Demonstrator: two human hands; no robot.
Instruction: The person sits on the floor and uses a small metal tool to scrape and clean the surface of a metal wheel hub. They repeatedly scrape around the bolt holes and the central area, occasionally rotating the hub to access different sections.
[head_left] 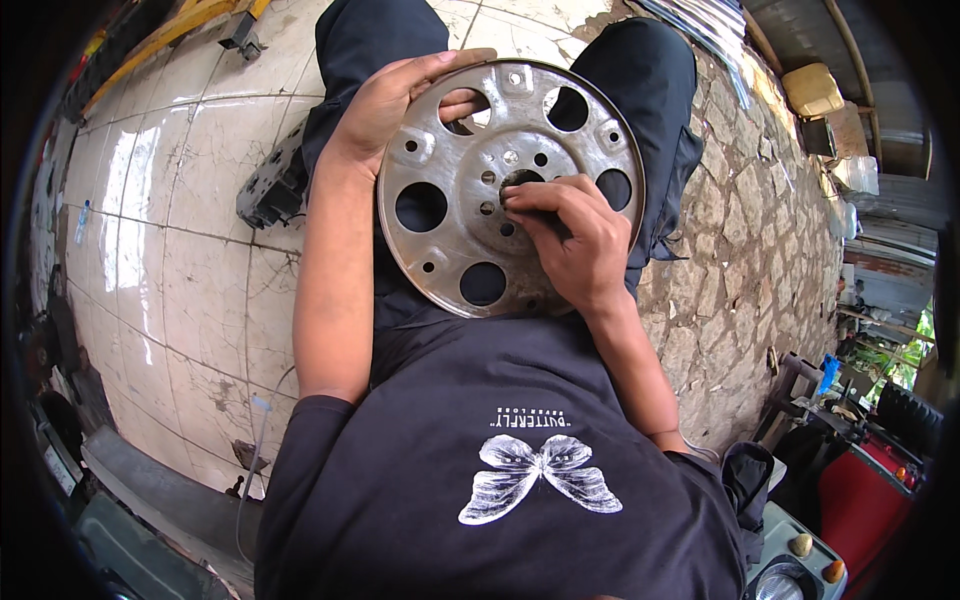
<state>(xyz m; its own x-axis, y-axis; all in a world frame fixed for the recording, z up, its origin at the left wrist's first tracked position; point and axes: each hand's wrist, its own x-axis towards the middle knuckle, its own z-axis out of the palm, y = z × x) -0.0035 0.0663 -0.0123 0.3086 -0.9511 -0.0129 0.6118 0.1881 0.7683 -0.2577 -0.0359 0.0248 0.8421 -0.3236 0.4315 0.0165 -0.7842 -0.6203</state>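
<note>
A round grey-brown metal flexplate (455, 245) rests across my lap, tilted up toward me. It has several large round holes near its rim and smaller bolt holes around the centre opening. My left hand (375, 112) grips the upper left rim, thumb along the edge, with fingertips showing from behind through one large hole. Over the plate's middle, my right hand (585, 240) has its thumb and fingers pinched together at the centre opening. Whether a small thing sits between those fingertips is hidden.
A dark metal part (275, 185) stands on the white tiled floor (180, 230) left of my leg. Stone paving (735, 230) lies to the right. A yellow frame (160, 52) is far left; a red machine (865, 490) stands at lower right.
</note>
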